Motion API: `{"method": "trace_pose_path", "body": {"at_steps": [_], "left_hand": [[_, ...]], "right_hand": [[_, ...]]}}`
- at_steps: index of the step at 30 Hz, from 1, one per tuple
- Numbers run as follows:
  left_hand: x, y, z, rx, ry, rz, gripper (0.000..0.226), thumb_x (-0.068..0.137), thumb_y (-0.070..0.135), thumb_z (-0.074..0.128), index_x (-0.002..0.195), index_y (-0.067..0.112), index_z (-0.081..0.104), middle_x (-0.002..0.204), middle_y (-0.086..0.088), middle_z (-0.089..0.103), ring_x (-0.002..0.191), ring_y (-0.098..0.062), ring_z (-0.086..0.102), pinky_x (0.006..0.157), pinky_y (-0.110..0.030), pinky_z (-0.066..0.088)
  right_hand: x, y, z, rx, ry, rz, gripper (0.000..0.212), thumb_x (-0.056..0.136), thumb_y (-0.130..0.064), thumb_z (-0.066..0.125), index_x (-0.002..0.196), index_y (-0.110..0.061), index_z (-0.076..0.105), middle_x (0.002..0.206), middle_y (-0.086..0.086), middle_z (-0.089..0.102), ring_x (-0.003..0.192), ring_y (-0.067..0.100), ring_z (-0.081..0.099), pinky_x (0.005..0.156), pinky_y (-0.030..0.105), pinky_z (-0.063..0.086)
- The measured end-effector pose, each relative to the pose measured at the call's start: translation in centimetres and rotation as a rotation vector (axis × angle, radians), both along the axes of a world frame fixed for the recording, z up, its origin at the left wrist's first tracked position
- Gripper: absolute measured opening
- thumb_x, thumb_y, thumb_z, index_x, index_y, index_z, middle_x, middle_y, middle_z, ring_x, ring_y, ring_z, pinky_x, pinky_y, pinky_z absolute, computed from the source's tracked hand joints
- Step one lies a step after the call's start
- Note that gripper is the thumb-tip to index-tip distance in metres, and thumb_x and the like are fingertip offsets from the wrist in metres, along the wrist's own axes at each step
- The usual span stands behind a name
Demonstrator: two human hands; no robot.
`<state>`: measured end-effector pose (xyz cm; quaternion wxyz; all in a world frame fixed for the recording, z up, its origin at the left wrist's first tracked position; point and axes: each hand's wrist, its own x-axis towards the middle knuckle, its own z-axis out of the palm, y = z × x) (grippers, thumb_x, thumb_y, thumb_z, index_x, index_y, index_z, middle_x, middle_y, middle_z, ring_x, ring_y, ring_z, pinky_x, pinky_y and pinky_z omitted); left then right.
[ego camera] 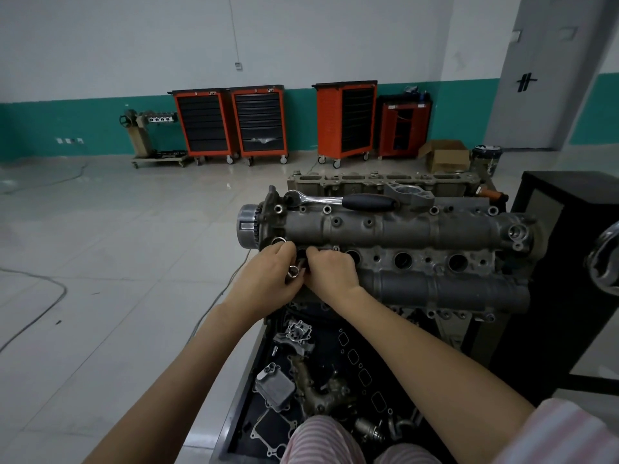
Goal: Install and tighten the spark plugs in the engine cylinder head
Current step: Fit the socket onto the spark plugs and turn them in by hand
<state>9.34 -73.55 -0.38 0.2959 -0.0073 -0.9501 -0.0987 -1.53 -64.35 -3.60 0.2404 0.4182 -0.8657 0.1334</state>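
Cylinder head (402,226): both hands, left (268,276) and right (330,271), pinch a socket tool (294,271) at its leftmost well, near the left edge.

Black tray (249,390) (gaskets (352,356), oil cooler (275,387)) under cylinder head (418,229)

— From my screen I see a dull grey cast-metal cylinder head (402,229), and on it a chrome ratchet with a black grip (338,199).

— And behind?

— I see orange tool carts with black drawers (231,123) against a wall banded white above, teal below (67,125). The floor (117,246) is pale grey tile. Pink-and-white striped fabric (321,440) shows at the bottom.
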Motion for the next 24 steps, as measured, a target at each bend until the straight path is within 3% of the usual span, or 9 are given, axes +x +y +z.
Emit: {"method": "trace_pose_path", "body": {"at_steps": [4,9,14,18,24], "left_hand": [[-0.04,0.00,-0.05,0.000,0.008,-0.004,0.030,0.083,0.018,0.062,0.074,0.014,0.034,0.071,0.002,0.040,0.064,-0.017,0.037,0.057,-0.026,0.026],[0.09,-0.61,0.32,-0.115,0.071,0.108,0.041,0.080,0.041,0.067,0.062,0.015,0.040,0.060,0.003,0.043,0.054,-0.015,0.040,0.049,-0.025,0.026],[0.35,-0.24,-0.03,-0.151,0.117,0.100,0.036,0.076,0.019,0.076,0.054,0.011,0.049,0.049,-0.003,0.051,0.044,-0.025,0.049,0.046,-0.027,0.032],[0.33,-0.66,-0.13,-0.073,0.158,0.087,0.030,0.079,0.019,0.070,0.066,0.013,0.044,0.062,0.000,0.050,0.051,-0.017,0.040,0.046,-0.025,0.025],[0.31,-0.18,-0.22,-0.139,0.151,0.050,0.031,0.069,0.012,0.075,0.066,0.012,0.045,0.060,-0.002,0.048,0.051,-0.020,0.044,0.048,-0.027,0.025]], "right_hand": [[-0.06,0.06,0.10,0.027,0.004,0.032,0.022,0.087,-0.027,0.047,0.098,-0.009,0.053,0.089,0.012,0.066,0.082,0.032,0.062,0.055,0.031,0.028],[0.11,-0.08,0.08,0.034,0.005,0.025,0.020,0.091,-0.024,0.041,0.097,-0.011,0.055,0.091,0.010,0.067,0.084,0.032,0.062,0.055,0.031,0.028],[0.12,0.02,0.01,-0.004,-0.008,0.019,0.031,0.091,-0.032,0.041,0.094,-0.007,0.060,0.091,0.012,0.066,0.083,0.032,0.062,0.058,0.030,0.029],[0.17,-0.05,0.01,0.007,-0.010,-0.005,0.036,0.091,-0.041,0.043,0.094,-0.007,0.057,0.089,0.012,0.066,0.080,0.031,0.063,0.056,0.030,0.031],[0.16,-0.03,0.08,0.030,0.003,-0.020,0.026,0.090,-0.030,0.043,0.096,-0.007,0.054,0.090,0.012,0.066,0.080,0.030,0.063,0.054,0.029,0.028]]}}
